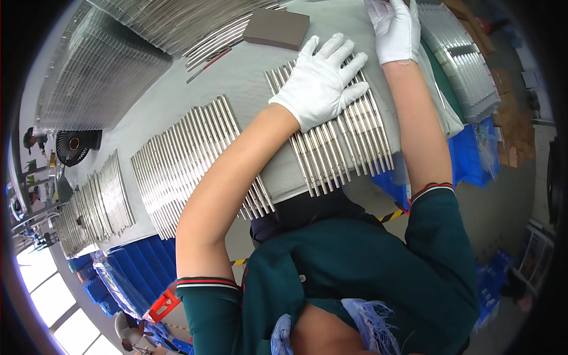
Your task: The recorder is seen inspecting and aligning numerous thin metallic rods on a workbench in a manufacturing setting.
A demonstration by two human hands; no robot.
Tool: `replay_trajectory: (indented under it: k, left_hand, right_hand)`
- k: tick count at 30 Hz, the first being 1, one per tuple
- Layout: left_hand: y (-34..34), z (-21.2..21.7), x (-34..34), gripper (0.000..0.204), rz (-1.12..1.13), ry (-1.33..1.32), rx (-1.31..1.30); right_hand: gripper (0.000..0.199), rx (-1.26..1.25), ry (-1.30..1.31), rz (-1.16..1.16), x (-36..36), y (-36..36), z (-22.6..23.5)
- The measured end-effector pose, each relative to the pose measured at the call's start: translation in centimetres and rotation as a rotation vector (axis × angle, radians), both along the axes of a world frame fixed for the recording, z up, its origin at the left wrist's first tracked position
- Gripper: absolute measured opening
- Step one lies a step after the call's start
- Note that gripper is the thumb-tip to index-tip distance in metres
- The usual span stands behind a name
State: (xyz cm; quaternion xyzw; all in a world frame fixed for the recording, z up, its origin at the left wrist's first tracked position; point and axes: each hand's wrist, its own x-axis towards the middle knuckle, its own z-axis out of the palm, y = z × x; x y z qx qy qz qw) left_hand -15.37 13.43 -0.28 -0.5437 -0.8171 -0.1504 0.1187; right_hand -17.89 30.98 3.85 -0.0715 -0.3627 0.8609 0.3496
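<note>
My left hand [322,83], in a white glove, lies flat with its fingers spread across a row of shiny metal rods [322,157]. The rods lie side by side on the grey-covered table, their near ends at its front edge. My right hand [397,35], gloved too, reaches to the far right at the picture's upper rim. Its fingers are partly cut off there, so I cannot see what they hold, if anything. Beside it stand clear plastic trays [455,59].
More metal rods [183,160] lie in a row left of my left arm, with another batch [97,204] farther left. A grey-brown block [276,28] sits at the back by a red pen-like stick [210,64]. Stacked clear trays [97,71] and a black fan [77,146] stand left.
</note>
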Motion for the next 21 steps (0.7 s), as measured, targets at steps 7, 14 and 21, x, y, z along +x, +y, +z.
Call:
replay_trajectory:
  k: [7,14,21]
  left_hand:
    - [-3.1,0.8,0.2,0.060,-0.014,0.030,-0.069]
    - [-7.9,2.2,0.8,0.061,0.060,0.043,-0.154]
    - [2.8,-0.1,1.4,0.057,0.014,0.055,0.037]
  right_hand:
    - [0.044,-0.015,-0.026,-0.004,0.3,0.7,0.1]
    - [0.045,-0.030,-0.041,-0.033,0.3,0.0,0.8]
    - [0.053,-0.154,0.149,0.128,0.7,2.8,-0.5]
